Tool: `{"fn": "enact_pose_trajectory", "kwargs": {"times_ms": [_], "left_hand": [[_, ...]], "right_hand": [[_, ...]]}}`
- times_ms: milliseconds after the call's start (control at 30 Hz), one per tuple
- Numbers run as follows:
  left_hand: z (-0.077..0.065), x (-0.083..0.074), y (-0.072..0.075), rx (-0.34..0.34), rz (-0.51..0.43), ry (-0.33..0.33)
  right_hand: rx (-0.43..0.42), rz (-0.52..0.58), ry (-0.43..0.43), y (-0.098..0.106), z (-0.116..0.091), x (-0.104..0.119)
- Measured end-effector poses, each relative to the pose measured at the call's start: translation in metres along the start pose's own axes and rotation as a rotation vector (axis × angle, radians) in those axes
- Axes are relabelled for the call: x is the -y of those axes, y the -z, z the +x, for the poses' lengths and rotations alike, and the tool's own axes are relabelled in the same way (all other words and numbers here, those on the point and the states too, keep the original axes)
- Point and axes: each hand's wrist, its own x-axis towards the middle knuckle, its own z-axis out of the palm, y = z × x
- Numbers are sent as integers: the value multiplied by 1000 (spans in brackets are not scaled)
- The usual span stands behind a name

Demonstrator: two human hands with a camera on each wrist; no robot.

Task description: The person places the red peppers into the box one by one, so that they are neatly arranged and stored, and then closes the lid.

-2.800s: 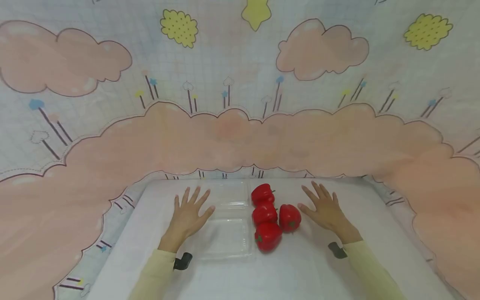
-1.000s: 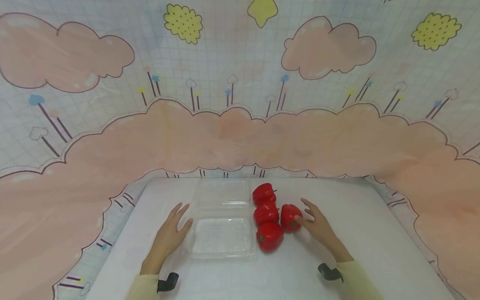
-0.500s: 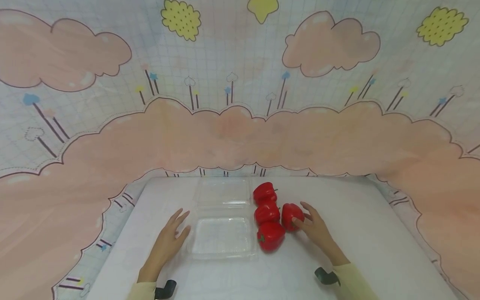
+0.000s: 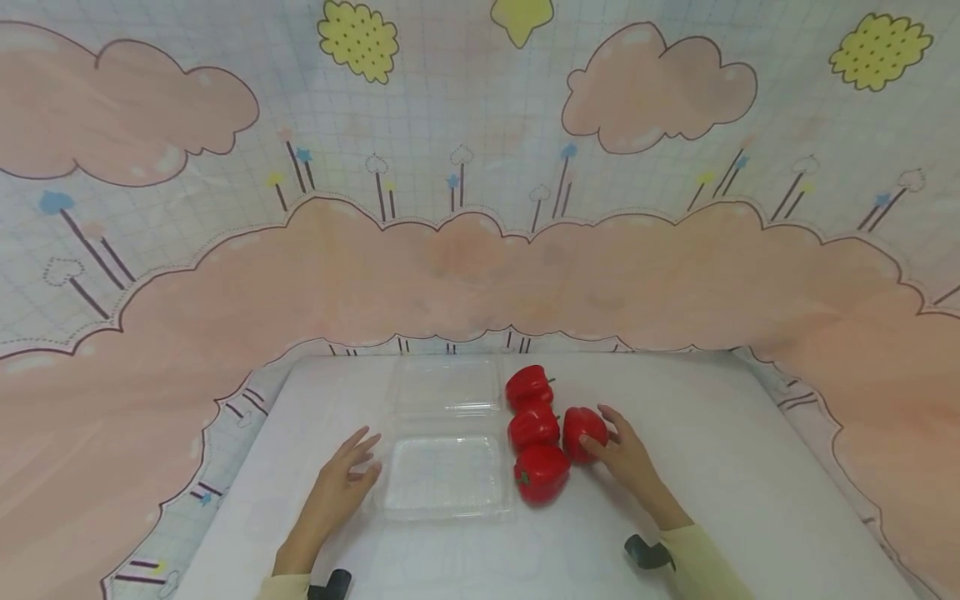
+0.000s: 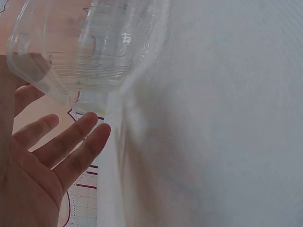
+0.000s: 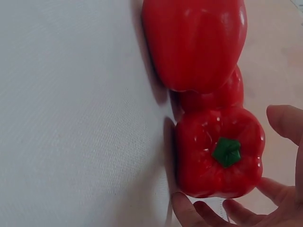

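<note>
My right hand [image 4: 624,454] is at the rightmost red bell pepper [image 4: 583,433], fingers along its far right side and thumb overlapping its front. In the right wrist view that pepper [image 6: 220,153] shows its green stem; the fingertips [image 6: 182,208] lie close along its underside while the thumb stands apart from it. Left of it, more red bell peppers [image 4: 542,473] form a column. My left hand [image 4: 337,483], relaxed and holding nothing, hovers beside a clear plastic clamshell container [image 4: 448,510]. The left wrist view shows its fingers loosely spread near the container's clear wall [image 5: 94,61].
The container's lid half [image 4: 446,387] lies folded back behind its base on the white table [image 4: 712,467]. Behind the table hangs a cloth [image 4: 525,283] printed with clouds and stars. A dark wrist camera [image 4: 648,552] sits at the right sleeve.
From above the table, both hands have drawn back toward the person. The right hand has moved left to the rightmost pepper, and the left hand has settled lower beside the container.
</note>
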Motion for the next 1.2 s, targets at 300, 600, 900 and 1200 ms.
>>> {"fn": "enact_pose_trajectory", "kwargs": {"times_ms": [300,600,900,1200], "left_hand": [[0,5,-4,11,-33,-48],[0,9,-7,17,-56,-53],[0,9,-8,-21,-54,-85],[0,8,-9,-33,-32,-64]], "right_hand": [[-18,-4,-8,-3,3,-1],[5,3,-29,-3,4,-4],[9,-4,-48,-4,5,-4],[-38,8,-24,-3,6,-5]]}}
